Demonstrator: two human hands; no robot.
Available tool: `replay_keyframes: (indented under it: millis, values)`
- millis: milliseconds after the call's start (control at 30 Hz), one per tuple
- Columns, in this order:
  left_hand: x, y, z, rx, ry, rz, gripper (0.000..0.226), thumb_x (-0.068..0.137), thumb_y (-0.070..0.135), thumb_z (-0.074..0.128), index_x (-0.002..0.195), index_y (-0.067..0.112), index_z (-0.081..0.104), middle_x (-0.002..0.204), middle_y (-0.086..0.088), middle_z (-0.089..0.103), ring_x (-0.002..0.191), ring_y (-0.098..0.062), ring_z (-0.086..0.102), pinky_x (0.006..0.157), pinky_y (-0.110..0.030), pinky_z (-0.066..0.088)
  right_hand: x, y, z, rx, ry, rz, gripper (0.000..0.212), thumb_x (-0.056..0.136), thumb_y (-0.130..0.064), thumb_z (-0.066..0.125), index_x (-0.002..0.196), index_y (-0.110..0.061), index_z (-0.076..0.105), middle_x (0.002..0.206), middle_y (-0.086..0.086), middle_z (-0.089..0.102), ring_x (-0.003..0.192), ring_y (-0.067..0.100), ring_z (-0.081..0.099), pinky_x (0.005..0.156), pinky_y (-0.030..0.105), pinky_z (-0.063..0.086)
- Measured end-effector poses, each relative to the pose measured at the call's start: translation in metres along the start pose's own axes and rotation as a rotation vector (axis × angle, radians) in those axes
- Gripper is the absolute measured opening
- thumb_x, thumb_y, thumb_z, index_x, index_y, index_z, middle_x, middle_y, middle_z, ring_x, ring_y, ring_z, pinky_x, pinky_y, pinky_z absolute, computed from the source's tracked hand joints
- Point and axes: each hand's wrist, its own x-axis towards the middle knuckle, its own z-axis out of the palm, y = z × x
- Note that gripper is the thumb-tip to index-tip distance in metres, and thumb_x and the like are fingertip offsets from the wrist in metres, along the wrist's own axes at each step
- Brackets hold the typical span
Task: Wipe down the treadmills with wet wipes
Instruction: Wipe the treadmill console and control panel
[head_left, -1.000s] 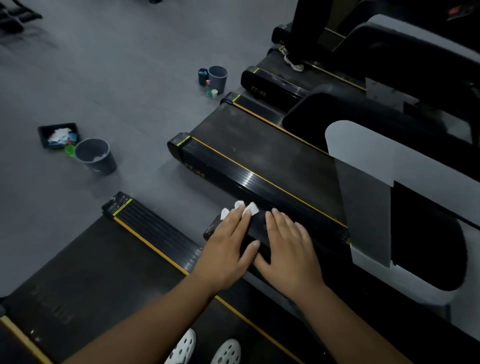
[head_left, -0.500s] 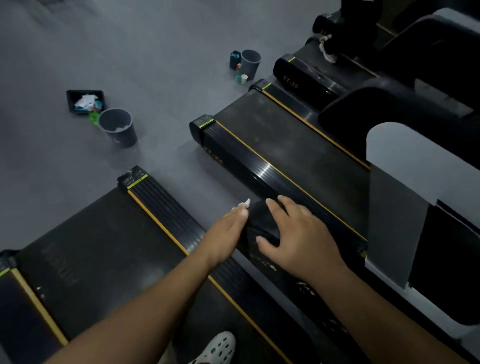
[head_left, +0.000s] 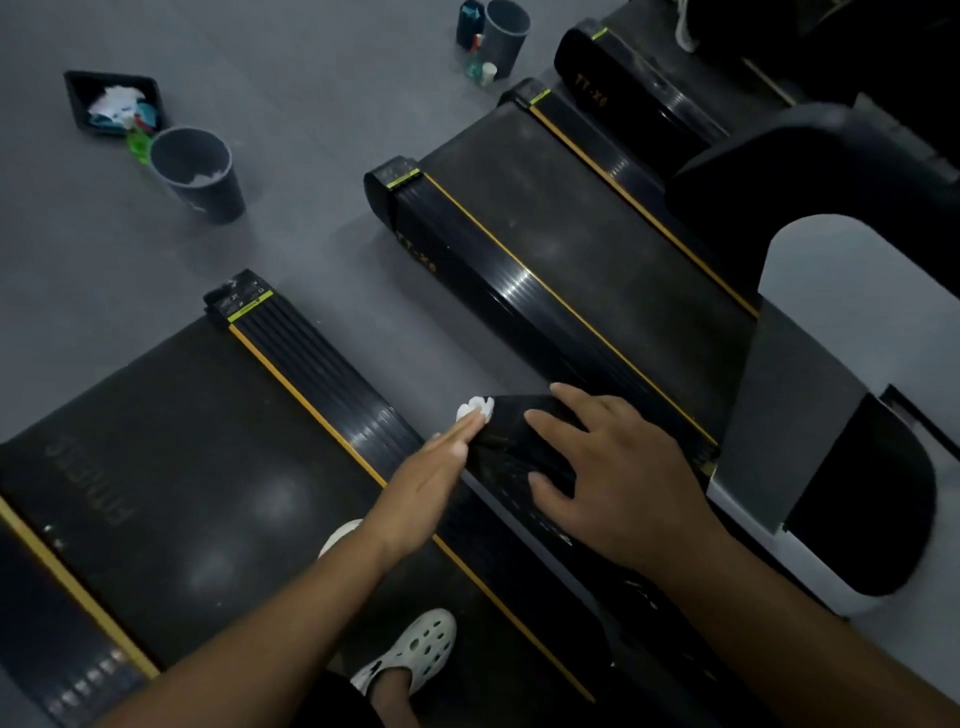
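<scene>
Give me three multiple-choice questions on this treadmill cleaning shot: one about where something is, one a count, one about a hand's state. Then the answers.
1. Where is the crumpled white wet wipe?
A) draped on a shoe
B) lying on the belt
C) under the left hand, at the end of the black treadmill handrail

2. How many round grey bins stand on the floor?
A) one
B) two
C) four

3. How is the right hand?
A) fingers spread, resting on the handrail
B) clenched in a fist
C) gripping a bottle

Answers: C, the wipe peeks out past the straight left fingers; B, one bin stands near, one farther off; A, its fingers lie spread over the handrail and hold nothing.
</scene>
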Motion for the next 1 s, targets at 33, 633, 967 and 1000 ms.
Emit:
replay_keyframes:
  millis: [33,633,967,1000]
  values:
    - [0.010,-0.005,-0.005,0.010,0.006,-0.046,0.055,0.100,0.058,0.029,0.151,0.039,0.040,0.160,0.019,0.033,0.147,0.005,0.025,0.125,-0.034,0.015,0.002,0.000,0.000,-0.007,0.000,-0.014,0.058,0.084,-0.059,0.046,0.133,-0.030,0.060,0.144,0.002,0.055,0.120,0.025,0.057,0.081,0.038,0.054]
    - [-0.002,0.042,-0.001,0.062,-0.013,-0.033,0.045,0.102,0.047,0.034,0.146,0.041,0.041,0.151,0.038,0.032,0.148,0.002,0.026,0.123,-0.024,0.018,0.002,-0.004,0.000,0.111,0.136,-0.002,0.067,0.084,-0.053,0.054,0.139,-0.015,0.053,0.134,0.001,0.061,0.121,0.021,0.057,0.090,0.041,0.055]
    - [0.010,0.103,0.010,0.534,-0.263,0.355,0.061,0.102,0.045,0.034,0.159,0.023,0.029,0.165,0.010,0.021,0.152,-0.004,0.018,0.123,-0.041,0.023,-0.064,0.004,0.021,0.111,0.216,0.239,0.092,0.081,-0.066,0.050,0.153,-0.010,0.034,0.158,0.009,0.038,0.144,0.025,0.038,0.113,0.049,0.039]
    - [0.011,0.110,0.015,0.607,-0.319,0.444,0.061,0.101,0.042,0.038,0.158,0.021,0.030,0.166,0.007,0.022,0.153,-0.006,0.017,0.125,-0.040,0.021,-0.069,0.006,0.024,0.114,0.218,0.290,0.095,0.081,-0.069,0.048,0.154,-0.010,0.032,0.159,0.010,0.037,0.145,0.025,0.036,0.115,0.049,0.037]
